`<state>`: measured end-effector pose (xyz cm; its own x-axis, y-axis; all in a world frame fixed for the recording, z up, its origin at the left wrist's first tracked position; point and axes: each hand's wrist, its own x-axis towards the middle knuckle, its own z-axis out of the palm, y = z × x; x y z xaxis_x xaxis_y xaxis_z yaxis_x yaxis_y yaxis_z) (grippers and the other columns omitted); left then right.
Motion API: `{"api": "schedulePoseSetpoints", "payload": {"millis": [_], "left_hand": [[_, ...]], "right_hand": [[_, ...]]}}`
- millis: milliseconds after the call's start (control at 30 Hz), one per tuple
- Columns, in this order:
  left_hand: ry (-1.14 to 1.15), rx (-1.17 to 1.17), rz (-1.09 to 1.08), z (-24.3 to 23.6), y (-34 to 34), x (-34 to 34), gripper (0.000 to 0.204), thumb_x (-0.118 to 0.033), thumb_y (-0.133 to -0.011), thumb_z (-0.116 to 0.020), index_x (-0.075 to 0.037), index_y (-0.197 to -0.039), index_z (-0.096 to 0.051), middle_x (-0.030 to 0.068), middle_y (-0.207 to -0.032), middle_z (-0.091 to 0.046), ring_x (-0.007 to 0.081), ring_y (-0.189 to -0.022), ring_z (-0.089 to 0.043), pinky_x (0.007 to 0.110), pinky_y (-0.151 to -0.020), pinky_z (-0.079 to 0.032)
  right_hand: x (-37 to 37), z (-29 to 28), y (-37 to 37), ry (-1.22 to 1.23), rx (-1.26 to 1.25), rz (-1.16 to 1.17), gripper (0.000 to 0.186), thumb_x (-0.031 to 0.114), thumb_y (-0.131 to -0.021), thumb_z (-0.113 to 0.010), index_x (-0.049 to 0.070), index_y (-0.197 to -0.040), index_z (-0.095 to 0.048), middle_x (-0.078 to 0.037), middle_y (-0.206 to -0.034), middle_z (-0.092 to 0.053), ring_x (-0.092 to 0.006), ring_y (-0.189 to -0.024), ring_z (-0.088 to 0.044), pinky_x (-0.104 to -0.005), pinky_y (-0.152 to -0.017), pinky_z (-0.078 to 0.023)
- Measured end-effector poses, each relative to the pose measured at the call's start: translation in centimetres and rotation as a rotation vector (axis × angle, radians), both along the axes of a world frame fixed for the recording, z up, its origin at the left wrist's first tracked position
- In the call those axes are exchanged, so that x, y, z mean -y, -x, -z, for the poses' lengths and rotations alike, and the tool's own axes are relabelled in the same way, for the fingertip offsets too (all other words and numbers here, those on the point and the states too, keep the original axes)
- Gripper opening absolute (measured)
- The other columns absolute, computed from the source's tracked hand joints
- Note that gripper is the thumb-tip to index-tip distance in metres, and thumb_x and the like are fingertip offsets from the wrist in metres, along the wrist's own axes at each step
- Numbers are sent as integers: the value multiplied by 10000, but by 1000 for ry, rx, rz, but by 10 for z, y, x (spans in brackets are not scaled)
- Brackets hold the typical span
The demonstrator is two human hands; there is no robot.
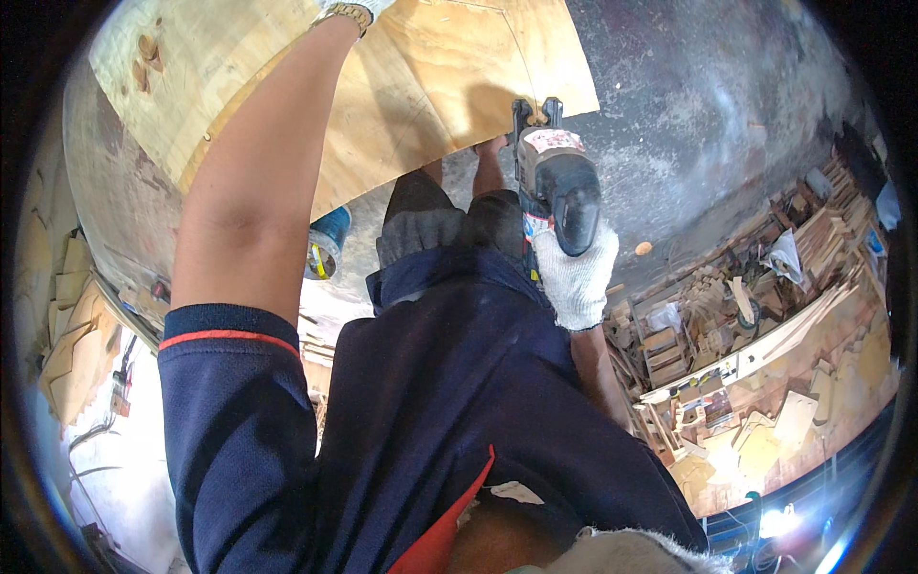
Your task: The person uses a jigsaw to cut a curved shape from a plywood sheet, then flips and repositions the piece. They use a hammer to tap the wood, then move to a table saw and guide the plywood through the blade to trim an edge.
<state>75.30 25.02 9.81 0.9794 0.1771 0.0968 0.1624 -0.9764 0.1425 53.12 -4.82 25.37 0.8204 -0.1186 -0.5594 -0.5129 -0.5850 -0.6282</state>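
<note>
Head view: I look down over my own dark blue shirt at my two arms and the work below.
Right hand: my right hand [577, 277], in a white knit glove, is wrapped tight around the grip of a saw [557, 182].
Saw: dark, with a red and white label on top; its front end sits on the near edge of the board [421, 86], close to that board's right corner.
Left hand: my left hand [350, 10] reaches to the far side of the board, gloved, with a watch at the wrist; the top edge of the view cuts it off, so I cannot tell whether the fingers are spread or curled.
Board: a pale plywood sheet, tilted, with a thin drawn line running across it toward the saw.
Floor: grey concrete [708, 105] beyond the board's right edge.
Can: a blue can [327, 241] lies below the board's near edge, just left of my knee.
Scrap: wood offcuts [765, 325] are piled well off to the right.
</note>
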Motion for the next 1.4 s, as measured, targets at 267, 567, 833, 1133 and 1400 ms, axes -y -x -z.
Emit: {"api": "schedulePoseSetpoints", "payload": {"millis": [267, 567, 833, 1133, 1400], "left_hand": [[13, -1, 3, 0, -2, -1, 805, -484, -934, -581, -53, -1570, -338, 245, -1636, -280, 430, -1526, -213, 539, -1242, -175], [16, 33, 13, 0, 1, 0, 803, -474, -931, -592, -48, -1565, -344, 242, -1629, -297, 446, -1516, -225, 550, -1236, -182], [21, 21, 12, -9, 2, 0, 805, -483, -933, -584, -44, -1562, -344, 245, -1621, -308, 453, -1508, -237, 559, -1229, -199], [26, -3, 13, -13, 1, 1, 793, -480, -936, -578, -43, -1557, -348, 246, -1614, -320, 455, -1484, -284, 562, -1221, -221], [-25, 103, 45, -9, 3, 0, 784, -468, -926, -590, -29, -1539, -373, 254, -1585, -360, 450, -1465, -317, 565, -1207, -246]], "right_hand": [[9, -2, -12, -7, -94, -98, 269, 140, -720, -802, 7, -914, -670, -137, -762, -694, -243, -712, -712, -377, -670, -550], [16, -4, -26, -13, -61, -241, 253, 129, -738, -769, 5, -926, -654, -129, -749, -688, -275, -686, -709, -380, -655, -559], [14, -6, -33, 16, 4, -310, 130, 91, -808, -754, -2, -851, -674, -116, -677, -681, -134, -623, -634, -340, -594, -520], [17, -2, -37, 34, 66, -386, 139, 88, -789, -744, -1, -852, -658, -115, -684, -674, -178, -599, -636, -355, -594, -522], [17, -5, -38, 79, -24, -371, 155, 73, -773, -719, -6, -895, -666, -126, -725, -687, -158, -650, -636, -352, -634, -533]]}}
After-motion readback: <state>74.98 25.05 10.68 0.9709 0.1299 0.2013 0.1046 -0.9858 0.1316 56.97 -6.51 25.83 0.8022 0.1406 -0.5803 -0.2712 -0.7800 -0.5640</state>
